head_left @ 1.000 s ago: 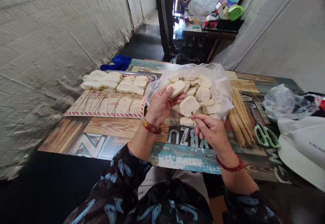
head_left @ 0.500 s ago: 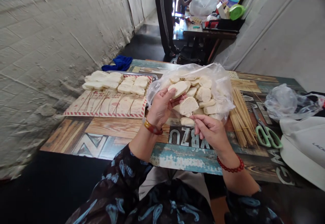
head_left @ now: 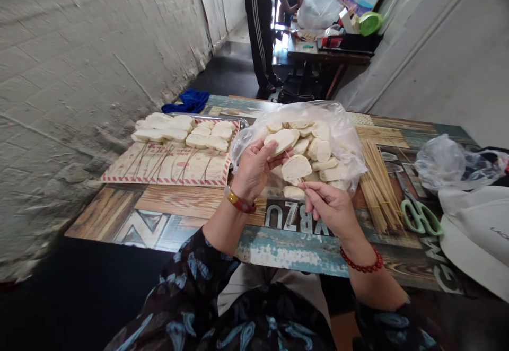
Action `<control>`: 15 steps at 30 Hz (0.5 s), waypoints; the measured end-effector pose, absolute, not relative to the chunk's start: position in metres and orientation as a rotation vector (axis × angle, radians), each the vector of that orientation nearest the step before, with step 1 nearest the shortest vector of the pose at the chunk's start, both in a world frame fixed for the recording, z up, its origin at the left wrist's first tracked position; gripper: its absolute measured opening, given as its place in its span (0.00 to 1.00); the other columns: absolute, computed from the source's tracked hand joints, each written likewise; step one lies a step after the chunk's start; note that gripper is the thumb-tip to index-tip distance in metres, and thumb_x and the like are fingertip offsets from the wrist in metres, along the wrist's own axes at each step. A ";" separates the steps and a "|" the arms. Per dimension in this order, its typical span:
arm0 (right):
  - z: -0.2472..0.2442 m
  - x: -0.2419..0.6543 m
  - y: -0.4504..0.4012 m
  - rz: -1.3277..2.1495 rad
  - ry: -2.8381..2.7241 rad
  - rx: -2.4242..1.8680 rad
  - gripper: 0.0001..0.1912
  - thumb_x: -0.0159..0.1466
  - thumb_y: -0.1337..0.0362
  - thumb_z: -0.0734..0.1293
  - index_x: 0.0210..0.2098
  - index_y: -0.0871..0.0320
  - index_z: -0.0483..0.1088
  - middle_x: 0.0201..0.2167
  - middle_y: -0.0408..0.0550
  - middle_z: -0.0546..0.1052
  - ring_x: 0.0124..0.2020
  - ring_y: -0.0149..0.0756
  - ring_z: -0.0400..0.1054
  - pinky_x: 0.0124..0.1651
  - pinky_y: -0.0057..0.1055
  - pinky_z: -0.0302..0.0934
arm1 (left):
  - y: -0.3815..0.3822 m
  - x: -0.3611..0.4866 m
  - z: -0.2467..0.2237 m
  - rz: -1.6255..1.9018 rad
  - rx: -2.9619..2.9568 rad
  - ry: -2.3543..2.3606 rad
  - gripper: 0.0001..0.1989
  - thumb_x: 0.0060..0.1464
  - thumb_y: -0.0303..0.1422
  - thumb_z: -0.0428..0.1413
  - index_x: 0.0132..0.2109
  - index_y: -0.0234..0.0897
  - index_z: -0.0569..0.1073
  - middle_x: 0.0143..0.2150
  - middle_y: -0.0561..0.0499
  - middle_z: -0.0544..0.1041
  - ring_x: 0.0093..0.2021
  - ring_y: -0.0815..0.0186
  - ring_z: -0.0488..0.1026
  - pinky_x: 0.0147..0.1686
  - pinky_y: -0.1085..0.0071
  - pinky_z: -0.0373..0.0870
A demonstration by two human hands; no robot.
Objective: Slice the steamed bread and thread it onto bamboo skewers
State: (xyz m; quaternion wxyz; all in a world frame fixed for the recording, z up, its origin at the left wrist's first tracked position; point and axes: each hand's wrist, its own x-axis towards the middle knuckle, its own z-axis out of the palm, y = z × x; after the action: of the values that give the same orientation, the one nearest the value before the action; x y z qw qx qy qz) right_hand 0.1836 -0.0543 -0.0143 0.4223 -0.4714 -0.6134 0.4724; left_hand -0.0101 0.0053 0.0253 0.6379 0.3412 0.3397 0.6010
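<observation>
My left hand pinches a pale oval bread slice between thumb and fingers, over an opened clear plastic bag full of similar slices. Just right of it, my right hand has thumb and fingers closed on a thin wooden skewer, which points up-left toward a rounded slice. Whether the skewer's tip is inside a slice cannot be made out. On a metal tray lined with red-striped paper, skewered slices lie side by side, sticks toward me.
Right of the bag lie a bundle of skewers, green-handled scissors, a crumpled plastic bag and a white cap. A blue cloth is behind the tray. A person stands at a far table.
Both hands keep nearly the same pose and hold the same slice and skewer. The whole view has shifted slightly.
</observation>
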 end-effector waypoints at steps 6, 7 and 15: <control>-0.016 0.184 -0.054 1.203 -1.525 -1.186 0.17 0.69 0.56 0.66 0.48 0.61 0.79 0.19 0.39 0.74 0.14 0.23 0.62 0.18 0.21 0.56 | 0.005 -0.009 0.025 1.387 0.783 0.752 0.20 0.48 0.40 0.69 0.45 0.34 0.79 0.40 0.46 0.84 0.37 0.65 0.81 0.41 0.72 0.75; -0.016 0.184 -0.054 1.209 -1.519 -1.188 0.17 0.69 0.56 0.66 0.48 0.61 0.79 0.19 0.39 0.74 0.14 0.23 0.62 0.18 0.21 0.56 | 0.005 -0.009 0.024 1.390 0.791 0.748 0.20 0.48 0.40 0.68 0.45 0.34 0.79 0.40 0.46 0.84 0.37 0.65 0.81 0.41 0.72 0.75; -0.016 0.184 -0.054 1.229 -1.501 -1.192 0.17 0.68 0.56 0.66 0.47 0.62 0.79 0.19 0.39 0.74 0.14 0.23 0.62 0.18 0.21 0.56 | 0.005 -0.008 0.022 1.408 0.857 0.750 0.20 0.48 0.40 0.69 0.46 0.35 0.80 0.43 0.45 0.83 0.38 0.66 0.80 0.43 0.69 0.75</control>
State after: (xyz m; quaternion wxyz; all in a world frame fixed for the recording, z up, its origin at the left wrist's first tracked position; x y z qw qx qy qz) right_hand 0.1838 -0.0537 -0.0160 0.4189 -0.4753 -0.5987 0.4901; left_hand -0.0077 0.0048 0.0222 0.6172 0.3721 0.3260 0.6118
